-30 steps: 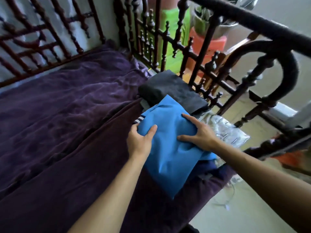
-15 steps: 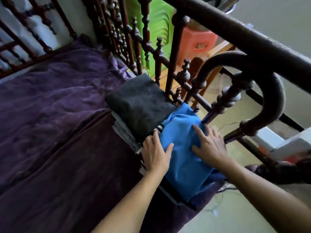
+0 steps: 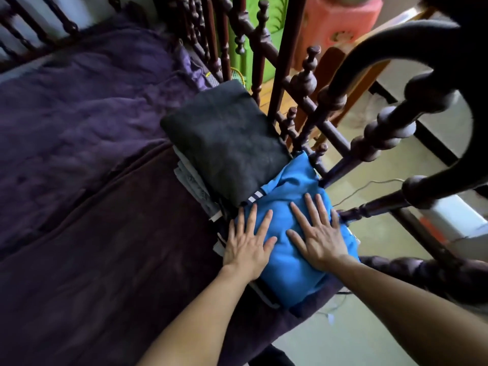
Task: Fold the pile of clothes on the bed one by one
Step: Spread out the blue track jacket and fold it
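Note:
A folded bright blue garment with a striped collar edge lies on top of a stack of folded clothes at the bed's right edge. My left hand rests flat on its left side, fingers straight and spread. My right hand presses flat on its right side, fingers straight. Just behind it sits a second stack topped by a folded dark grey garment, with lighter folded pieces showing underneath on the left.
The purple bedspread covers the bed to the left. A dark turned-wood bed frame runs close along the right of both stacks. Beyond it are a pale floor with a cable, a green object and a pink stool.
Both hands have flattened out on the blue garment, which now lies on the stack next to the rail. The view has swung closer and further down.

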A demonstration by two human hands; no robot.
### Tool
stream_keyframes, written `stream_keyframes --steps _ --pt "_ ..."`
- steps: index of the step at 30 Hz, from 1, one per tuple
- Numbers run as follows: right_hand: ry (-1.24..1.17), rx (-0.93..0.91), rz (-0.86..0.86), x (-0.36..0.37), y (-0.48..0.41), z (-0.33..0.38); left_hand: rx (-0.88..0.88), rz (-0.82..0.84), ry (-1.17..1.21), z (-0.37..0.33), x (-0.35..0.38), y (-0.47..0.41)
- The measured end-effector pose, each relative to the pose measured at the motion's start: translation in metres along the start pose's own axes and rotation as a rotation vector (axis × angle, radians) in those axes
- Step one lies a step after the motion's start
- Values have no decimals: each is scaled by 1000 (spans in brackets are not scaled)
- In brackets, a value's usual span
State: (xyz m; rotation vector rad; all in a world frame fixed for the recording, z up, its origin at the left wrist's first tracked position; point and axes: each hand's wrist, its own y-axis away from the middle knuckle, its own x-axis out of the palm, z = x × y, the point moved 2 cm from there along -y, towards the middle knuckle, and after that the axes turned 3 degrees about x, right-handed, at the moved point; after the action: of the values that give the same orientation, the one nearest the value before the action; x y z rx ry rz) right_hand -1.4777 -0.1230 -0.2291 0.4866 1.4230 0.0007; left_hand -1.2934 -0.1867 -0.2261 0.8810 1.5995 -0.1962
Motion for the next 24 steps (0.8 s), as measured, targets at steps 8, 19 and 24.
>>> stream_keyframes --steps 8,19,24 --pt "154 -54 -28 -61 10 36 -46 72 20 22 -55 69" --pt "18 -753 -143 -95 132 339 -646 -121 127 184 -66 406" --pt "14 -1068 -84 -74 252 508 -927 -257 133 223 -53 611"
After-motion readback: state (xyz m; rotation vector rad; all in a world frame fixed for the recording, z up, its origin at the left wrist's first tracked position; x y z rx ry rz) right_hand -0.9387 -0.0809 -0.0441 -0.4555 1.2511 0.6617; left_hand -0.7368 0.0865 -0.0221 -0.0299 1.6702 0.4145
